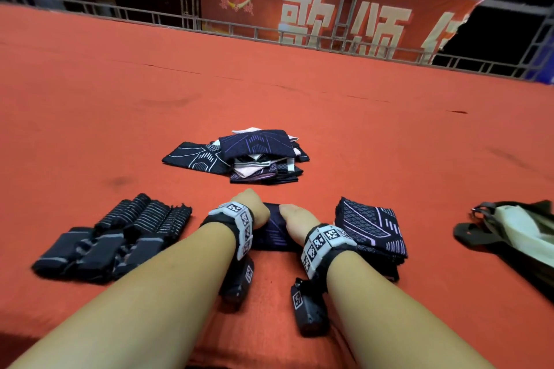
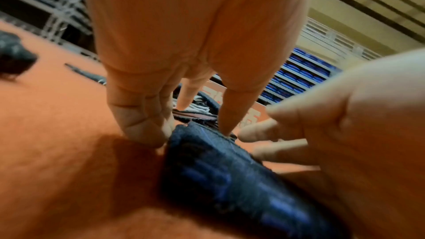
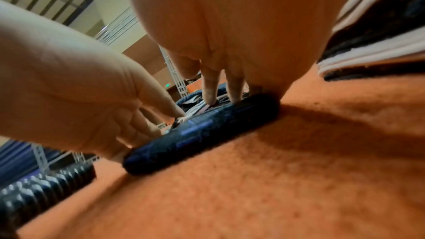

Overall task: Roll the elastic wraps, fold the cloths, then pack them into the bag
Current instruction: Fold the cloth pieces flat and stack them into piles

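Head view: orange carpet (image 1: 299, 105), perhaps felt; railing (image 1: 239, 28), red banner (image 1: 329, 12).

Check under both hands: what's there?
A folded dark cloth lies on the red surface; the left hand and right hand press it with their fingertips. Its middle shows; the parts beneath the hands are hidden.
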The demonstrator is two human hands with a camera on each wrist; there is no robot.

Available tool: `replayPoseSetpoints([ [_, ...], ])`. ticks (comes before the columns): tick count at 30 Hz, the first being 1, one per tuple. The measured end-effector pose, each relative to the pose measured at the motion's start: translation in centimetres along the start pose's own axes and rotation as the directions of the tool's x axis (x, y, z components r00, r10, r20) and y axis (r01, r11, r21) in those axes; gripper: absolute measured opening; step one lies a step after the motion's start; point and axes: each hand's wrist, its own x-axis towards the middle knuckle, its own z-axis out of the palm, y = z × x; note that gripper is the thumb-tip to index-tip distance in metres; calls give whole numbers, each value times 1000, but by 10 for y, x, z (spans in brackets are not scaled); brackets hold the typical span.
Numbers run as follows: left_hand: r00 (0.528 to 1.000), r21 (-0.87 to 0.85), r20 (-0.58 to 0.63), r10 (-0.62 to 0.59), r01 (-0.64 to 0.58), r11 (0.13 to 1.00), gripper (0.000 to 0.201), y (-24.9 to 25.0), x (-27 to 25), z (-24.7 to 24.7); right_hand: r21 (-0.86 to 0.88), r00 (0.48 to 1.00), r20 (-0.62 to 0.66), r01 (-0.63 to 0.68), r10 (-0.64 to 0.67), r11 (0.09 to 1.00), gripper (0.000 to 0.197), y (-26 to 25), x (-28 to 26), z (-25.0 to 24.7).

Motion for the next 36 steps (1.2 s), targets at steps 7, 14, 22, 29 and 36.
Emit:
replayPoseSetpoints([
  [7,992,-242,127,21,10,970,24,-5,-11,-22,545,974,-134,-81,182,835,47,21,-7,2],
  [14,973,-656,125,195,-66,752,19,2,-29,-56,712,958,-165,-47,232,700,66,33,22,15],
  [22,950,-841,-22,312,-186,509,40,23,-68,-100,839,977,-122,7,176,545,35,-16,-61,-31],
  [29,964,-881,-16,266,-140,451,21,48,-86,-100,839,974,-182,83,135,537,14,13,-84,-68],
  [36,907,-788,152,393,-129,602,7,84,-95,-74,877,908,-374,281,186,390,12,60,-108,-130],
])
